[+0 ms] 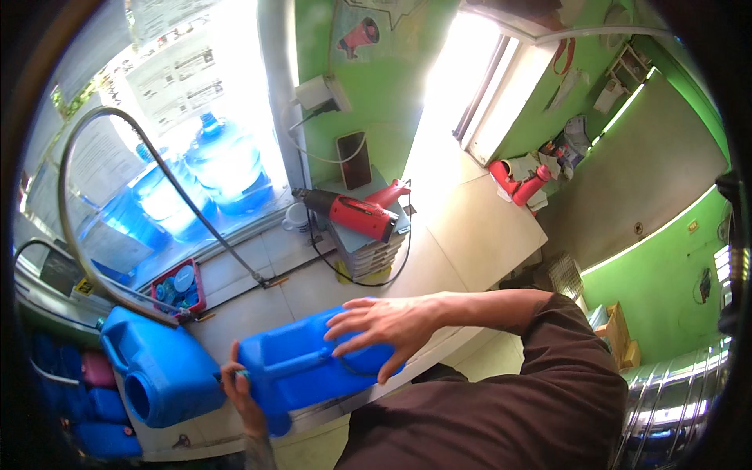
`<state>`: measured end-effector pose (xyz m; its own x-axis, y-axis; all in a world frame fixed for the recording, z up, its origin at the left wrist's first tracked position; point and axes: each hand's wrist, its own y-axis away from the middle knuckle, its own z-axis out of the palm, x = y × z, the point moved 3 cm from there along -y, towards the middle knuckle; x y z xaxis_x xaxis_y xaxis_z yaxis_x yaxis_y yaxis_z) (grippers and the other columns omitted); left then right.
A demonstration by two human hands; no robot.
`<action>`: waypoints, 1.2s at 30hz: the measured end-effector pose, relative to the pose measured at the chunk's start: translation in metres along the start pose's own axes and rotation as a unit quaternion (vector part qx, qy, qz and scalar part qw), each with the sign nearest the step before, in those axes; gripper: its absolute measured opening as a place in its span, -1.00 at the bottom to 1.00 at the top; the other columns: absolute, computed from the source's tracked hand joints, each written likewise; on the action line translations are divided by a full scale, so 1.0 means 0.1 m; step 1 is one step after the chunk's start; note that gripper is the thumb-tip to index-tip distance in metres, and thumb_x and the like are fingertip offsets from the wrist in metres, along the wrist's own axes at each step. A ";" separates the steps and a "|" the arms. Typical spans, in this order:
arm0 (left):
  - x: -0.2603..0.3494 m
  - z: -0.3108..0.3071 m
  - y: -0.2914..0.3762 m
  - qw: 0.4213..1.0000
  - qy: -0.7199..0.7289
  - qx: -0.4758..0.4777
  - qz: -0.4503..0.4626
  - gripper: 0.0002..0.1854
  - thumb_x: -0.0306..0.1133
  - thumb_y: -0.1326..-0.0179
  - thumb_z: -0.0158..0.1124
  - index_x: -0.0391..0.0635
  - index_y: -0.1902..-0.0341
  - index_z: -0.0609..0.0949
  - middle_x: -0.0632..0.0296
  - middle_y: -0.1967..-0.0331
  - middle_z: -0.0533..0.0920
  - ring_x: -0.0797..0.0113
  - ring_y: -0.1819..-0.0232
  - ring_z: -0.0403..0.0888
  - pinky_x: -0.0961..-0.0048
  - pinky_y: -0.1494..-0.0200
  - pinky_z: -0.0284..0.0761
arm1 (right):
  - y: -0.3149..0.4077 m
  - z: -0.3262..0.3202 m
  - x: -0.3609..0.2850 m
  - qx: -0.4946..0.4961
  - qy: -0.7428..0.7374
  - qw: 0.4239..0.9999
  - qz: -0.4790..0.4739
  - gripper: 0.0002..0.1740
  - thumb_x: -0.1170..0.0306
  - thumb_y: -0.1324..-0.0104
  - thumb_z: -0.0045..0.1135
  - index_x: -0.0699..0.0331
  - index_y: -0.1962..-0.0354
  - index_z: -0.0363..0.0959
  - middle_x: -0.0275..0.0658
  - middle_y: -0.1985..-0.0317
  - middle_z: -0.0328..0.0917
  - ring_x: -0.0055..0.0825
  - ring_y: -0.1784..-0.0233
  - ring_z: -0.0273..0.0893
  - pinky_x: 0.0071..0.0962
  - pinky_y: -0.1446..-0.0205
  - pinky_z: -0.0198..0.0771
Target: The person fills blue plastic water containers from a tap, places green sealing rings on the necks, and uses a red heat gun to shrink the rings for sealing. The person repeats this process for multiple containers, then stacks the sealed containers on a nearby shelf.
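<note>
A blue plastic jerrycan point(294, 364) lies on its side along the front of the tiled counter, below me. My left hand point(242, 390) is at its left end, fingers curled around a small greenish cap or spout there; the exact hold is partly hidden. Across the can's right end, my right hand point(382, 329) rests with spread fingers on the blue surface. Just left of this can, a second blue jerrycan point(176, 370) shows a round uncapped opening towards the front. A curved metal-sheathed hose point(69, 194) arches above it.
A red heat gun point(358, 217) with a cord lies on stacked trays point(370, 255). Nearby are a white mug point(296, 217), a wall-side phone point(354, 160) and a red basket of caps point(200, 288). Large water bottles point(226, 164) stand behind glass. More blue cans point(106, 437) sit lower left.
</note>
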<state>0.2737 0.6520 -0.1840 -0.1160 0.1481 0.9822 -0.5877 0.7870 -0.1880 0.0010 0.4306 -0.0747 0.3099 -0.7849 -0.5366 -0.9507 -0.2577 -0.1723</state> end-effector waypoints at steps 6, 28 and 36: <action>0.17 1.37 0.75 0.996 -0.057 0.059 0.021 -0.65 0.03 -0.54 -0.09 -0.02 0.10 0.36 -0.19 -0.54 0.24 -0.04 -0.53 0.17 -0.01 -0.56 -0.03 | 1.17 -0.41 0.54 0.143 -0.282 0.912 0.260 -0.53 0.11 -0.47 0.17 0.22 -0.18 0.55 -0.12 -0.16 0.61 -0.26 -0.28 0.53 -0.25 -0.44 0.33; -0.23 6.84 -2.36 0.938 -0.092 -0.331 0.043 -0.26 0.01 -0.38 0.30 -0.18 -0.46 0.34 0.01 0.03 0.75 0.19 -0.21 0.60 0.31 -0.32 0.41 | 4.77 -0.86 0.42 0.533 0.258 0.697 0.404 -0.39 0.02 -0.27 0.40 0.19 -0.15 0.54 -0.13 -0.23 0.55 -0.14 -0.40 0.41 0.07 -0.49 0.14; -0.36 7.69 -2.57 0.985 -0.029 -0.135 0.101 -0.22 -0.01 -0.43 0.20 -0.38 -0.47 0.30 -0.38 -0.41 0.34 -0.13 -0.48 0.31 0.18 -0.47 0.24 | 4.64 -1.23 1.25 0.406 0.400 0.684 0.456 -0.43 0.02 -0.15 0.47 0.10 -0.04 0.63 -0.20 -0.26 0.52 -0.10 -0.46 0.34 0.12 -0.50 0.08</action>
<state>-0.1868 -0.0161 -0.1739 -0.2582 0.2893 0.9218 -0.3147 0.8769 -0.3634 -0.4013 0.1439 -0.1200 -0.8183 -0.5520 -0.1599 -0.3377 0.6870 -0.6434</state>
